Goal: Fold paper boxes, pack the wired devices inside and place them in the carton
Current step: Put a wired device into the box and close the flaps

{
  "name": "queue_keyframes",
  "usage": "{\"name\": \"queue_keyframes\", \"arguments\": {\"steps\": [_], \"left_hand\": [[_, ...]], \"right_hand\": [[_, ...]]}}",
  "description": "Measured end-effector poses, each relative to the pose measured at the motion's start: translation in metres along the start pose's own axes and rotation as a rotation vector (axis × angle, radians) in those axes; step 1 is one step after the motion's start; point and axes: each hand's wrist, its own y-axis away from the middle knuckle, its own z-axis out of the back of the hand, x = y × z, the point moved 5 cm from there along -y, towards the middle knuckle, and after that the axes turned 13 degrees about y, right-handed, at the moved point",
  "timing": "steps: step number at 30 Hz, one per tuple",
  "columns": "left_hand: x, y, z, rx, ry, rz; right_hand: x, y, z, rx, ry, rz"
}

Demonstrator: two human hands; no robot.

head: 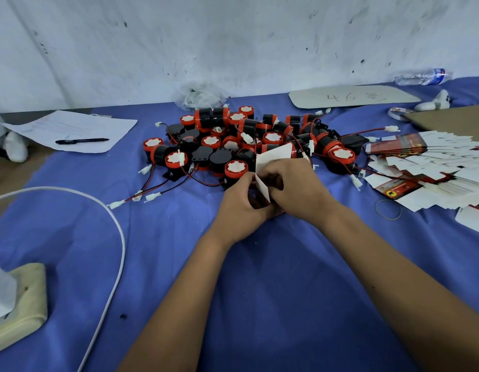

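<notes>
You are early in the job, I judge: on the blue cloth (260, 277) the pile of wired devices (249, 140) lies unpacked, the fan of flat box blanks (431, 170) waits unfolded at right, no carton shows, and your left hand (242, 208) and right hand (294, 189) both pinch one half-folded paper box (270, 159).
</notes>
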Motion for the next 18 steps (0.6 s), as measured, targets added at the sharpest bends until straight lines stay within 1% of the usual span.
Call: {"name": "queue_keyframes", "arguments": {"steps": [6, 12, 18], "left_hand": [[0.0008, 0.0007, 0.0010, -0.023, -0.014, 0.002], [0.0009, -0.0001, 0.0002, -0.024, 0.031, 0.006], [0.0026, -0.0001, 0.0008, -0.012, 0.029, 0.007]], "right_hand": [[0.0032, -0.0005, 0.0037, 0.015, 0.041, 0.026], [0.0083, 0.0033, 0.0059, -0.002, 0.030, 0.109], [0.0056, 0.0016, 0.0017, -0.009, 0.117, 0.103]]}}
